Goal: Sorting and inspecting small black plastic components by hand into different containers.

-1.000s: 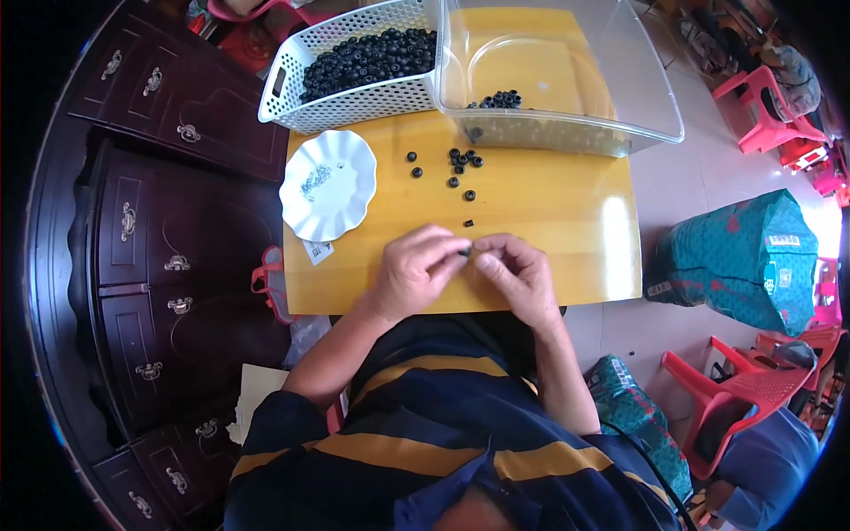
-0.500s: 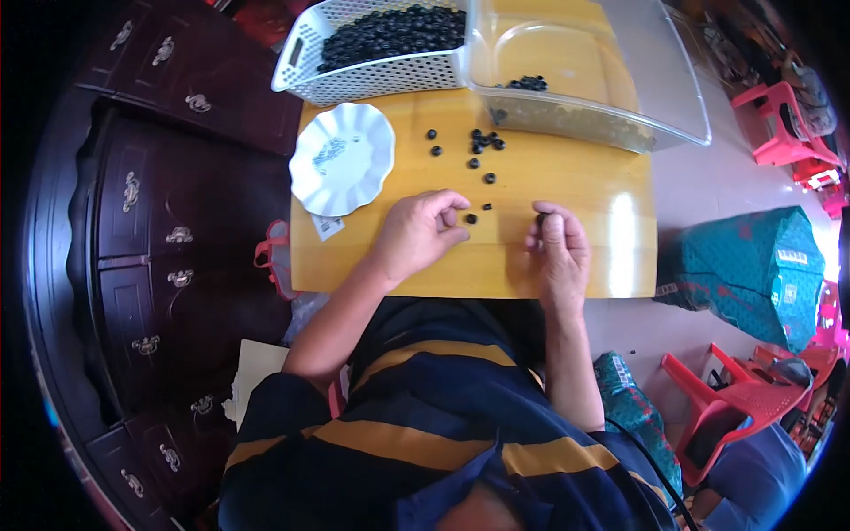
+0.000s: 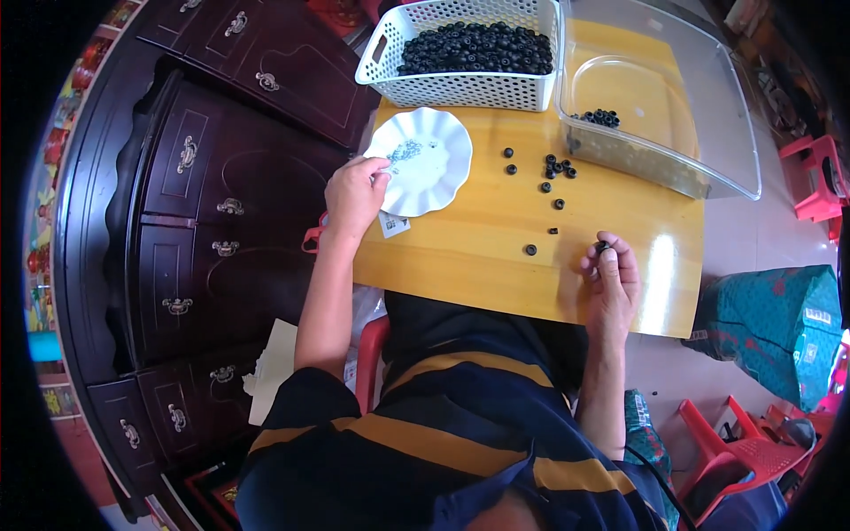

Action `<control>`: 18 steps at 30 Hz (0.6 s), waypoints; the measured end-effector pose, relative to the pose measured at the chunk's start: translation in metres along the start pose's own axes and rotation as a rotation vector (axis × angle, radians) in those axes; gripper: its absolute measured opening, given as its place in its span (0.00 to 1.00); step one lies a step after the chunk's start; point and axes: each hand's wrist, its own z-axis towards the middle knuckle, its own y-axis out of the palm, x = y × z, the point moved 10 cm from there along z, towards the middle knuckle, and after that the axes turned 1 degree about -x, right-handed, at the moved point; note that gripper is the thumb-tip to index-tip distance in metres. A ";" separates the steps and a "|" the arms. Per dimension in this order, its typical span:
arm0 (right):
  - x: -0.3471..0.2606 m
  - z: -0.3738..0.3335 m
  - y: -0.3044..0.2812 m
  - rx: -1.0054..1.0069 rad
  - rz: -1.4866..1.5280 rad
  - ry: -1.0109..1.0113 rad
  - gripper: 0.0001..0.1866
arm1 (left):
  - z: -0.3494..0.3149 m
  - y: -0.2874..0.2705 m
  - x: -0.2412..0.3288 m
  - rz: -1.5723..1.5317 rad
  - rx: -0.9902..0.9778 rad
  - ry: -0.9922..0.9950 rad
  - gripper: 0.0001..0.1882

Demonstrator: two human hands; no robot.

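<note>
At the left rim of a white scalloped plate is my left hand, thumb and fingers drawn together in a pinch over the edge. Whatever is between them, if anything, is too small to make out. Small greenish-grey bits lie in the plate. My right hand is above the table's right front part, closed on a small round black part held between thumb and fingers. Several similar black parts are scattered on the tabletop, one ring-shaped part and a smaller black piece nearest my right hand.
A white perforated basket full of black parts stands at the back of the wooden table. Beside it is a clear plastic bin with a few parts inside. Dark drawers flank the left; a teal bag and red stool are right.
My left hand has moved left and away from the loose parts to the plate's rim. My right hand keeps its grip on the black part. The whole view has shifted and tilted.
</note>
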 end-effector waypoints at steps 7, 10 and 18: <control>0.003 -0.001 0.004 -0.045 0.027 -0.003 0.12 | 0.005 0.018 0.005 -0.067 -0.021 0.042 0.08; 0.007 -0.003 0.003 -0.046 0.012 0.024 0.12 | 0.008 0.022 0.011 -0.044 -0.004 0.111 0.06; 0.008 0.000 0.016 -0.090 0.175 0.080 0.12 | 0.002 0.014 0.056 -0.450 -0.079 0.038 0.04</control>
